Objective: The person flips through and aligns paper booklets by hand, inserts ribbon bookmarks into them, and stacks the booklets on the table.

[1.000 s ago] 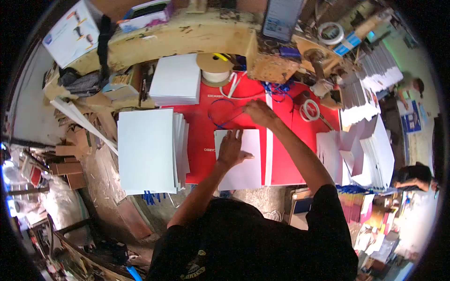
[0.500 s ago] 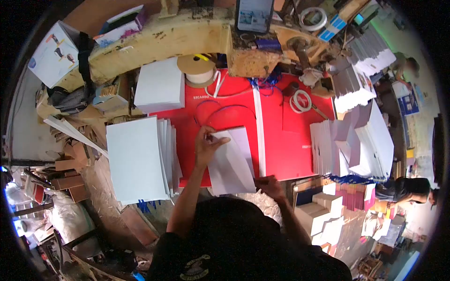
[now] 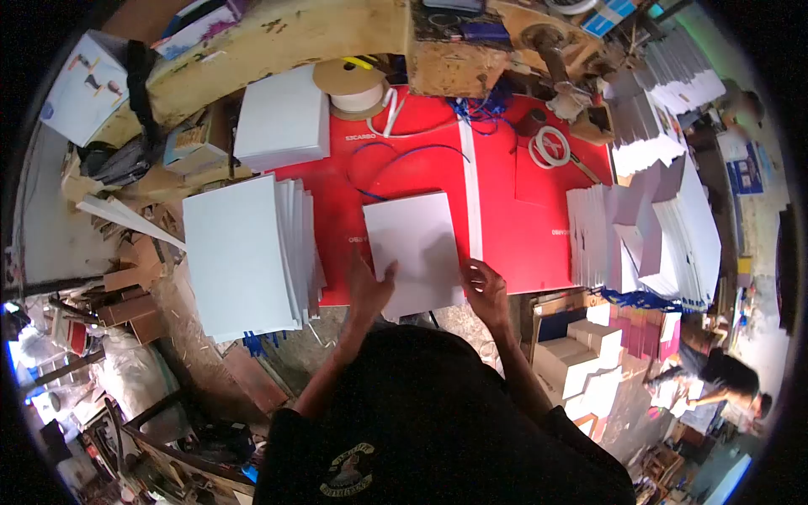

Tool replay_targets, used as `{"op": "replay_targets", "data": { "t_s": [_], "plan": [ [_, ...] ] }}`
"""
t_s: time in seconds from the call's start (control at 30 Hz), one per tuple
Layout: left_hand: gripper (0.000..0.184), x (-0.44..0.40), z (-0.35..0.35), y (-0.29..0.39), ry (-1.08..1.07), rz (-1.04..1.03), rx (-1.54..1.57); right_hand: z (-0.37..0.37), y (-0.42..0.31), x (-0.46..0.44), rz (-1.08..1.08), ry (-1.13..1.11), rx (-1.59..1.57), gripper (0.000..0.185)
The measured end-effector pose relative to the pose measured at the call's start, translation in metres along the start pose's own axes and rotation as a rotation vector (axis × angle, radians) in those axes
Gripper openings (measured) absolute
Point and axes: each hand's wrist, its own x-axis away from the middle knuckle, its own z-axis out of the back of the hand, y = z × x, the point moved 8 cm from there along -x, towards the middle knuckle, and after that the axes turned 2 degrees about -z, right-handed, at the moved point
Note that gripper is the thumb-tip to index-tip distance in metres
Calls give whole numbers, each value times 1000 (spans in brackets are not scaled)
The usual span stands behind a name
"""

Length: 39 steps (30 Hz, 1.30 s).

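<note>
Wears a black shirt with a small badge on it. Reaches forward with both arms, with bent elbows out wide and forearms sloping in toward the white paper. Holds the left hand and the right hand about level, one at each side of the paper, near its close end.

Has the left hand loosely open, with a gap between thumb and fingers. Rests the thumb over the paper and points the fingers forward, by its left edge. Curls the fingers of the right hand softly at the right edge. Can't tell whether pinching the paper there or only touching it.

Has the white paper lying a little crooked at the near edge of the red desk, left of the white stripe. Has a big white pile to the left and white stacks well over to the right. Just past the paper, has a loop of blue ribbon. Farther back, has another white block, a fat reel beside it, and rings of tape off to the right.
</note>
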Motion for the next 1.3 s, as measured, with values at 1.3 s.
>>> {"op": "replay_targets", "data": {
  "t_s": [1.3],
  "plan": [
    [86,-77,-58,88,-288,-405,259,-78,-145,-201,673,-362,1021,11]
  ]
}}
